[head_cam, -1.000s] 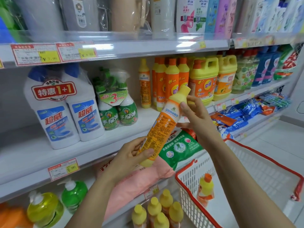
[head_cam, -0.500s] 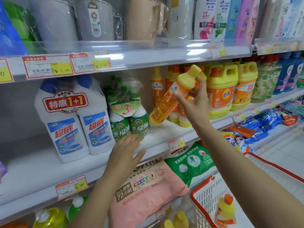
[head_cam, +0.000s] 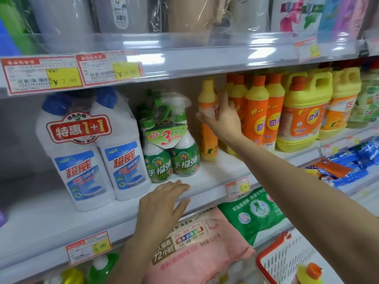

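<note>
Right hand (head_cam: pixel 224 122) on bottle (head_cam: pixel 207 95), bare shelf (head_cam: pixel 222 169) beside

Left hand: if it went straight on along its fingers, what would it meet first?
Likely the green spray-bottle pack. The left hand hovers open at the shelf edge, fingers aimed up-right into the shelf. Depth is unclear; it might pass right of the pack and reach the slim orange bottle instead.

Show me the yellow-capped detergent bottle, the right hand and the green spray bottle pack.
yellow-capped detergent bottle (head_cam: pixel 208 146), head view, on its orange lower body.
right hand (head_cam: pixel 225 121), head view, on the back of the hand.
green spray bottle pack (head_cam: pixel 185 160), head view, on the right bottle's label.
</note>
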The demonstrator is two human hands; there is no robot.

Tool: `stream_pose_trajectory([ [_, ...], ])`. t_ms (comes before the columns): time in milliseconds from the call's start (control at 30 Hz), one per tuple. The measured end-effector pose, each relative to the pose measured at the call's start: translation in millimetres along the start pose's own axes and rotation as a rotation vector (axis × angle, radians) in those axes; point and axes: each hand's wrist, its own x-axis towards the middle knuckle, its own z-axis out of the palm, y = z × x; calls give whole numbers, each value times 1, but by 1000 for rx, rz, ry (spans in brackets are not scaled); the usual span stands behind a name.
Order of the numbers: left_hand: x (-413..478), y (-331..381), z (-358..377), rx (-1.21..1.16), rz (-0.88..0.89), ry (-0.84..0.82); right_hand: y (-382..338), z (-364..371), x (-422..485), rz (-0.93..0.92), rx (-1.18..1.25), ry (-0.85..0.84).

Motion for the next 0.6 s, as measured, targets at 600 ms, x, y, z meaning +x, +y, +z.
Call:
stream_pose_trajectory([
  [600,0,7,0,26,-25,61,34,45,-27,175,98,-67],
])
